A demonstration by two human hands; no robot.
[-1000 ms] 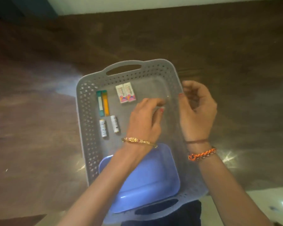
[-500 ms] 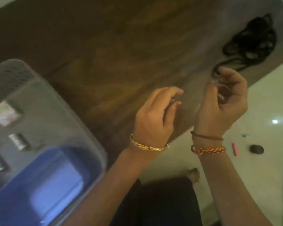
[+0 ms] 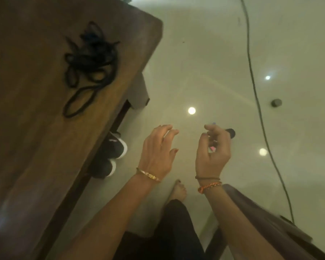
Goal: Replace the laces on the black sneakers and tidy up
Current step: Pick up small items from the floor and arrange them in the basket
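Dark trouser leg nearest, with a bare foot just past it on the pale floor. Grey chair edge off to the right of the leg. Left hand raised over the floor, right of the tabletop edge, fingers spread apart and lightly bent, gripping nothing; gold bangle at the wrist. Right hand farther right of the tabletop, fingers loosely curled; something pink glimpsed inside them, too blurred to tell whether pinched. Orange braided band on that wrist. Black sneakers side by side on the floor, partly tucked under the tabletop edge, left of the left hand. Small dark object on the floor just beyond the right hand. Tangle of black laces on the tabletop, well beyond the sneakers. Black cable across the floor, far right of the tabletop, with a small grey round thing near it.
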